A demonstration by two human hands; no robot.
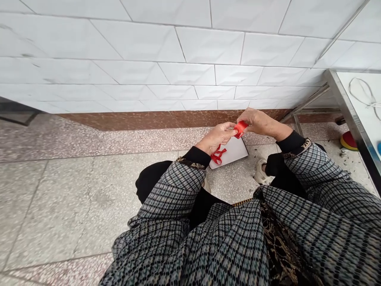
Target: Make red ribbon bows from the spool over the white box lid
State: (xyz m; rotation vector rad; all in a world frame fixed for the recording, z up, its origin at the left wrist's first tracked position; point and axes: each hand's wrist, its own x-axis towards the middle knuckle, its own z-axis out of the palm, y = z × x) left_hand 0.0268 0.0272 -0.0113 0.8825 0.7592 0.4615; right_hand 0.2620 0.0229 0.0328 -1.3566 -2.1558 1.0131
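My left hand (218, 137) and my right hand (258, 121) meet over the floor near the wall. Between them is a piece of shiny red ribbon (241, 128). The left thumb and fingers pinch its lower left side, while the right fingers grip its upper right side. More red ribbon (218, 155) shows in loose loops just under my left hand; whether it joins the held piece cannot be seen. Below both hands lies a flat white board or box lid (235, 151) with a dark edge, partly covered by my left hand and the loops.
A white tiled wall (196, 75) with a brown skirting (143, 121) stands in front. To the right is a metal-framed table (347, 103) with a pale cord (364, 95) on top. Under it sits a red and yellow round object (349, 141). Speckled floor tiles (59, 206) spread left.
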